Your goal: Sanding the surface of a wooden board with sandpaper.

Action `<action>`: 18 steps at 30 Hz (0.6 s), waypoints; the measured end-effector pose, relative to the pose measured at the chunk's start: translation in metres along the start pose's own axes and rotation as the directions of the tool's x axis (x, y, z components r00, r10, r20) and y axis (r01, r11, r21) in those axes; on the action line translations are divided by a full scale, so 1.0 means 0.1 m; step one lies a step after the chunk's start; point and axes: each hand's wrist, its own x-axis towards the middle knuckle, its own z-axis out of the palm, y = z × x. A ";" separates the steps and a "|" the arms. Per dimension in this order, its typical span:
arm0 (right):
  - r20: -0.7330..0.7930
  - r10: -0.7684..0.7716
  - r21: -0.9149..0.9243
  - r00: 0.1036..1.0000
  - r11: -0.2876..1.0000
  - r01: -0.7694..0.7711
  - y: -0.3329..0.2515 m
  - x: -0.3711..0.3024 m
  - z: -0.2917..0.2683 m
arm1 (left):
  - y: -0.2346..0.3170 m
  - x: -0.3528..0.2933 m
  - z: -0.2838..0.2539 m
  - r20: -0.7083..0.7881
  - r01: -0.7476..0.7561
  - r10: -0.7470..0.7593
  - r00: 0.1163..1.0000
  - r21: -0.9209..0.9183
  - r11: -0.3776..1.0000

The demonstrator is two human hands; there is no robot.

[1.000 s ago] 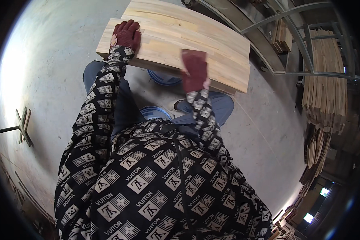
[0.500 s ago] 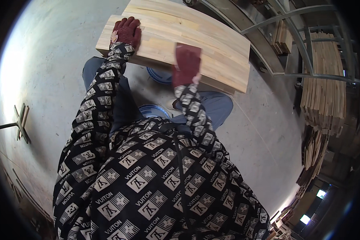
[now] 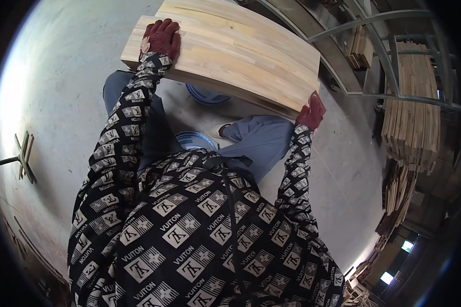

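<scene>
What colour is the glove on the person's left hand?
Dark red, like wine. The left glove shows best in the head view.

The wooden panel [image 3: 241, 51] is leaving room across its top between the left hand [image 3: 162, 38] and the right hand [image 3: 311, 111], while a metal rack [image 3: 338, 64] is blocking the far right side and a blue bucket [image 3: 208, 96] and bent legs [image 3: 264, 138] are crowding the space below its near edge

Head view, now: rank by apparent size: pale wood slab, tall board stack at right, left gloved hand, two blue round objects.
1. Pale wood slab
2. Board stack
3. Left gloved hand
4. Blue round objects, far and near: too alike and partly hidden, so unranked.
</scene>
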 end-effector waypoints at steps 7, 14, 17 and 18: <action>-0.124 -0.192 -0.203 0.974 0.965 0.165 -1.01 -0.24 1.12 | 0.14 0.16 0.14 -0.008 -0.074 0.073 0.997 -0.015 0.997; 0.221 -0.529 0.288 0.819 0.838 0.463 -2.35 -0.13 0.51 | 0.03 0.04 0.07 -0.030 -0.054 0.054 0.998 0.004 0.999; 0.085 -0.145 0.594 0.986 0.801 0.067 -1.13 -0.30 0.81 | 0.21 0.16 0.08 -0.014 -0.093 0.092 0.996 -0.056 0.994; 0.088 -0.269 0.005 0.959 0.963 0.270 -1.07 -0.17 0.58 | 0.04 0.06 0.01 -0.009 -0.052 0.052 0.999 -0.019 0.998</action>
